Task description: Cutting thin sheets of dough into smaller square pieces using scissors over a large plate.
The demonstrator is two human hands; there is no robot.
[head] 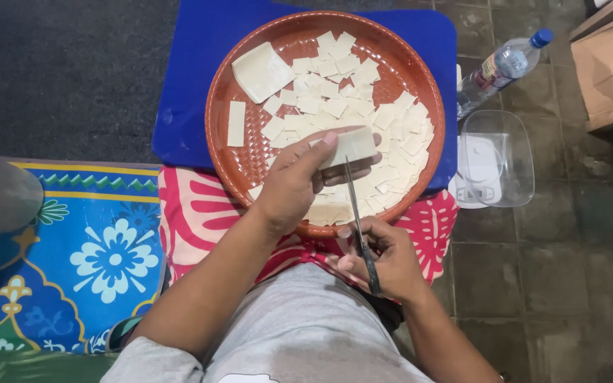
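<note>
My left hand (299, 181) pinches a strip of pale dough sheet (349, 147) above a round reddish-brown woven tray (223, 85). My right hand (384, 259) grips a pair of scissors (358, 220), whose blades point up at the strip's lower edge. Inside the tray lie several small cut dough squares (352, 99), a larger uncut dough sheet (262, 71) at the upper left, and a narrow dough strip (236, 123) near the left rim.
The tray rests on a blue mat (186, 106) and a pink patterned cloth (193, 213) over my lap. A plastic water bottle (499, 71) and a clear scale-like device (494, 159) lie on the tiled floor at right. A cardboard box (611, 64) stands far right.
</note>
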